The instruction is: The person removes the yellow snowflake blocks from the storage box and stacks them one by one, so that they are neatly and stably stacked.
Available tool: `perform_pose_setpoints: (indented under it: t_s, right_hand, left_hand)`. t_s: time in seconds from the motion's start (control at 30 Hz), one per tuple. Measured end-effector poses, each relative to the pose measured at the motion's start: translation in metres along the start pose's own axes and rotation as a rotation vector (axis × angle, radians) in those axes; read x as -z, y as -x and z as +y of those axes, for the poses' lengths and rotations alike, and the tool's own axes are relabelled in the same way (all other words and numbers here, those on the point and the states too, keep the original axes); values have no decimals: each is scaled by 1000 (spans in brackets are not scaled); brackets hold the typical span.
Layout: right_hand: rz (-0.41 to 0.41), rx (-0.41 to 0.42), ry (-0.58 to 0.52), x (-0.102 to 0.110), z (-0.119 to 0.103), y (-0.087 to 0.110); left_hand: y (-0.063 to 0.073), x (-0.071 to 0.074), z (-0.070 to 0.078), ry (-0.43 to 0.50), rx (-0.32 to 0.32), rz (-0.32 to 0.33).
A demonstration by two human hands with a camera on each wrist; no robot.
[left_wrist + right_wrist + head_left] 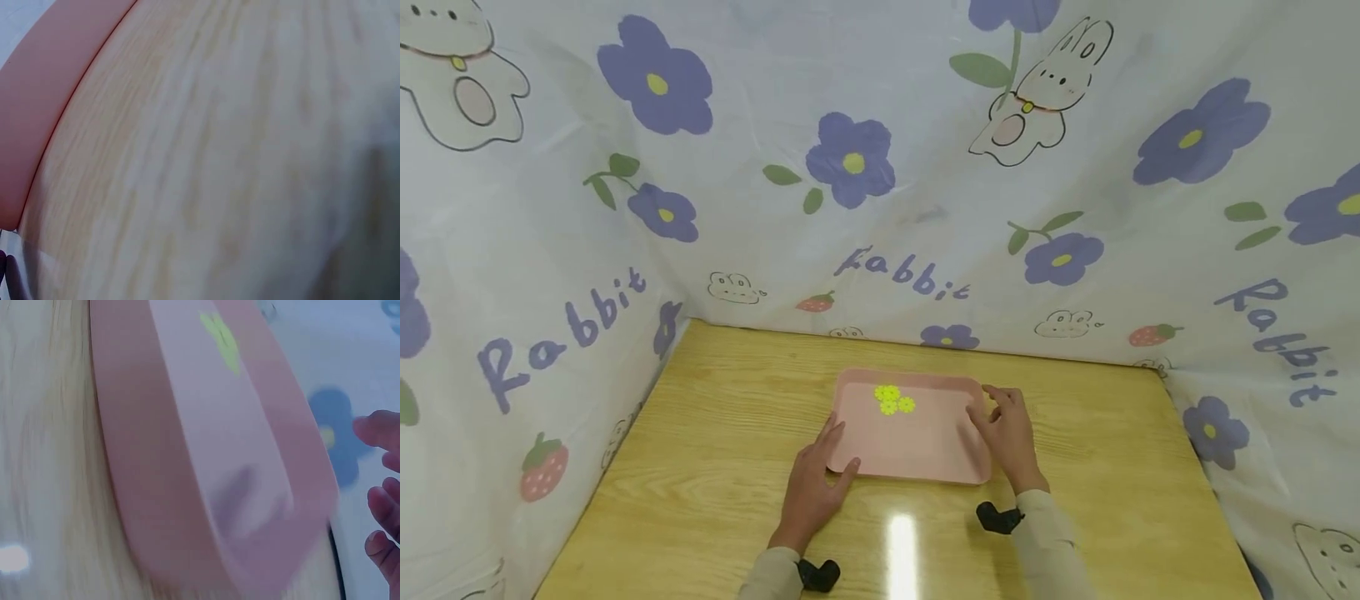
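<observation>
A pink rectangular tray (pixel 917 462) rests on the wooden table, with several small yellow flower-shaped pieces (pixel 889 393) grouped near its far left part. My left hand (pixel 812 483) rests at the tray's near left corner, fingers extended along the left side and thumb at the front edge. Over the right edge is my right hand (pixel 1011 429), its thumb and fingers apart with nothing between them. In the right wrist view, its fingers (pixel 381 506) show at the right border, and a hand's shadow falls inside the tray. The left wrist view shows only the tray's side wall (pixel 47 94).
The light wooden table (pixel 715 417) extends around the tray. Behind it and on both sides hangs a white cloth (pixel 745 242) printed with rabbits, purple flowers and strawberries. A bright reflection lies on the table in front of the tray. Black wrist devices (pixel 998 518) sit at both cuffs.
</observation>
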State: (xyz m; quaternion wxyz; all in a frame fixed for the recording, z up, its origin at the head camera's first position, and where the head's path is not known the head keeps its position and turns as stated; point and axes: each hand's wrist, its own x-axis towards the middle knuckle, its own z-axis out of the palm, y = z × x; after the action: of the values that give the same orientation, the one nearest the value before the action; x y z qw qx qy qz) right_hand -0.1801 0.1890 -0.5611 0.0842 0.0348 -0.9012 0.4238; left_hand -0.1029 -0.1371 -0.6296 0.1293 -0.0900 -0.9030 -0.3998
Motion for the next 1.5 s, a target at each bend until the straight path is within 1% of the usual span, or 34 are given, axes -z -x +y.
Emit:
perform_pose_setpoints:
  t_s: [0.13,0.27,0.33,0.4,0.47,0.6,0.77,0.9,0.97,1.1,1.23,1.37,1.5]
  right_hand:
    - [-43,60,-17,-26,-19,-5]
    - [-87,119,-2,-52,-33,-10]
    - [-123,122,-1,-64,-36,-12]
    - [-159,86,3,-74,-38,-12]
    - [-174,67,9,-81,-38,-13]
    - [-178,32,54,-88,-36,-14]
    - [-179,19,83,-98,-33,-17]
    - [-183,10,104,-105,-35,-20]
    - [-180,5,113,-108,-37,-21]
    - [-171,-39,114,-115,-43,-23]
    - [-169,-85,118,-122,-49,-26]
    - [-171,-93,117,-129,-53,-31]
    - [-184,-89,94,-132,-59,-36]
  left_hand:
    - [1,1,2,-3,11,-16]
    - [2,-1,2,-14,17,-26]
    - [3,-3,1,-25,9,-21]
    - [4,-6,2,-25,6,-22]
    - [5,-9,4,-27,8,-32]
    - [7,-12,8,-22,12,-42]
    - [10,-13,10,-35,-4,-19]
    - [11,-11,10,-36,2,-11]
    - [11,-10,9,-39,6,-10]
    - [11,-10,6,-51,3,-9]
    - [10,-9,2,-72,-13,12]
    - [10,-7,-2,-91,-20,34]
    - [8,-3,-3,-107,-23,46]
